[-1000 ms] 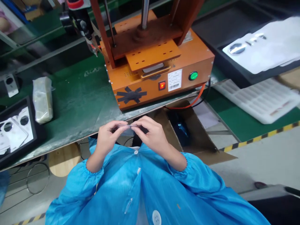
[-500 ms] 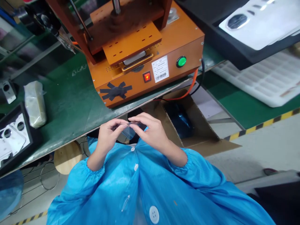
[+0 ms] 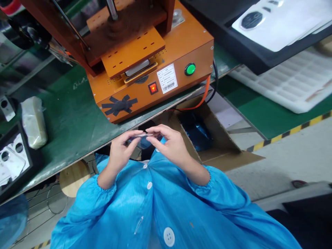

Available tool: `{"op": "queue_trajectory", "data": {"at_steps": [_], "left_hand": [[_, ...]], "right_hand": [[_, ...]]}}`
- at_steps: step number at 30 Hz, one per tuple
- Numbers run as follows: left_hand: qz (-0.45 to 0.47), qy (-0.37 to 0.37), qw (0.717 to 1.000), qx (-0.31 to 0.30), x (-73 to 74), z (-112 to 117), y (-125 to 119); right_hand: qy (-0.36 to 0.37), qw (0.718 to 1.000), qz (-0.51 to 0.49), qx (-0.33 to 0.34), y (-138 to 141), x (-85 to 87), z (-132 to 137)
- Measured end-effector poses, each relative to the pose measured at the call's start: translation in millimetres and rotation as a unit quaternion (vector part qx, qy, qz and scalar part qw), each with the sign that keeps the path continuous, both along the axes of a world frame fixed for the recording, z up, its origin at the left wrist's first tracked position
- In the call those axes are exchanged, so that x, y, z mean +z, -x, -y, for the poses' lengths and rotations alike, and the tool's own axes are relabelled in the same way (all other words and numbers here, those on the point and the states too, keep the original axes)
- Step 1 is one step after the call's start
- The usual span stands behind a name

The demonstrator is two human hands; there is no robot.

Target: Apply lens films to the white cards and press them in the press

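Note:
My left hand (image 3: 120,150) and my right hand (image 3: 169,145) meet just in front of my blue smock, below the bench edge. Between their fingertips they pinch a thin, flat, clear piece (image 3: 142,136), seen almost edge-on. Both hands grip it, the left at its left end and the right at its right end. Right behind the hands, on the green bench, stands an orange press machine (image 3: 155,69) with a lit red switch (image 3: 153,88) and a green button (image 3: 190,69).
A black tray with white phone covers (image 3: 11,159) lies at the left, a wrapped pale block (image 3: 33,121) beside it. White covers on a black tray (image 3: 272,20) and a white slotted tray (image 3: 290,83) are at the right. An open cardboard box (image 3: 207,138) sits under the bench.
My head has shifted, so the machine and bench slid left and down in view. The hands stay together on the thin piece, barely changing their grip.

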State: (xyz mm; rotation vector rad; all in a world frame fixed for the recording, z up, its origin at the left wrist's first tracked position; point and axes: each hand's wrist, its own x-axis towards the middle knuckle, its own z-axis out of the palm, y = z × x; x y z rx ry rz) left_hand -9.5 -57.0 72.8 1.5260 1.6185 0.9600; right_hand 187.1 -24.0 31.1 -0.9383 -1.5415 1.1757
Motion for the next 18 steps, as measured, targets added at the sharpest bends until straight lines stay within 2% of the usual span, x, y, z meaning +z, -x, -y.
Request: {"op": "queue_trajectory", "data": {"at_steps": [5, 10, 14, 18], "left_hand": [[0.095, 0.038, 0.994, 0.023, -1.9, 1, 3], [0.140, 0.032, 0.987, 0.067, 1.7, 2, 6], [0.132, 0.037, 0.987, 0.085, 3.2, 6, 13], [0.085, 0.027, 0.993, 0.081, 2.3, 13, 24]], "right_hand": [[-0.037, 0.999, 0.014, -0.006, 2, 3.6, -1], [-0.072, 0.997, 0.015, 0.007, 11, 5.7, 0], [-0.093, 0.995, 0.029, 0.018, 20, 8.4, 0], [-0.128, 0.989, 0.057, 0.038, 28, 11.9, 0]]}}
